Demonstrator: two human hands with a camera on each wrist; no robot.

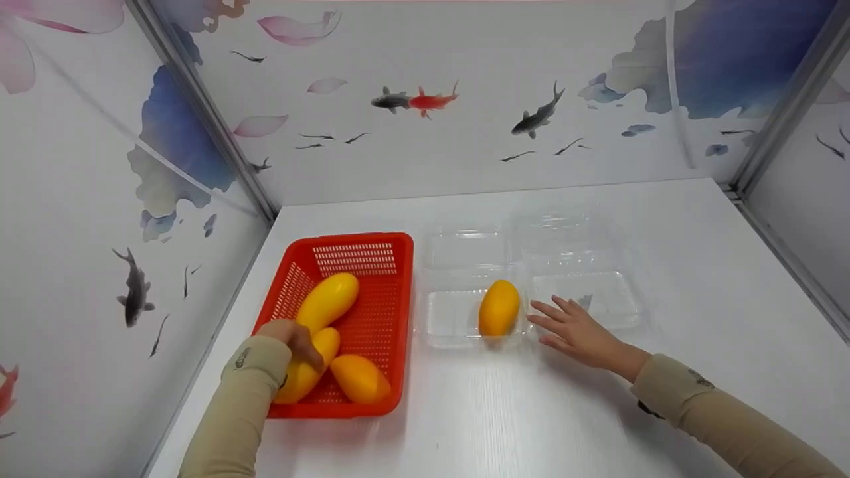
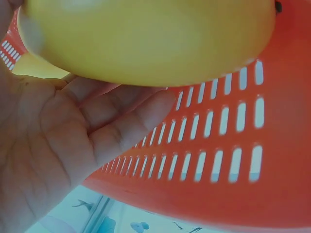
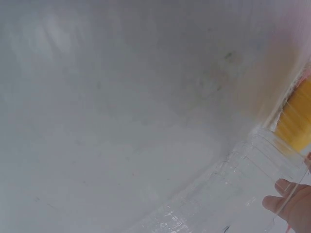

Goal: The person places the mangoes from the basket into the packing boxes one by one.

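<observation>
My left hand (image 1: 291,335) reaches into the red plastic basket (image 1: 404,312) and grips a yellow mango (image 1: 297,382) near its left wall. In the left wrist view, the fingers (image 2: 119,124) lie along that mango's side. Two other mangoes share the basket: a long one (image 1: 330,300) farther back and an orange-yellow one (image 1: 360,380) at the front right. Another mango (image 1: 499,308) sits in the left clear plastic box (image 1: 446,318). With fingers spread and nothing held, my right hand (image 1: 581,333) is at the near side of the right clear box (image 1: 614,295).
Both clear boxes have their lids (image 1: 468,245) folded open toward the back. They stand side by side on a white table (image 1: 465,425), right of the basket. Printed panels with fish (image 1: 431,101) enclose the table at the back and sides.
</observation>
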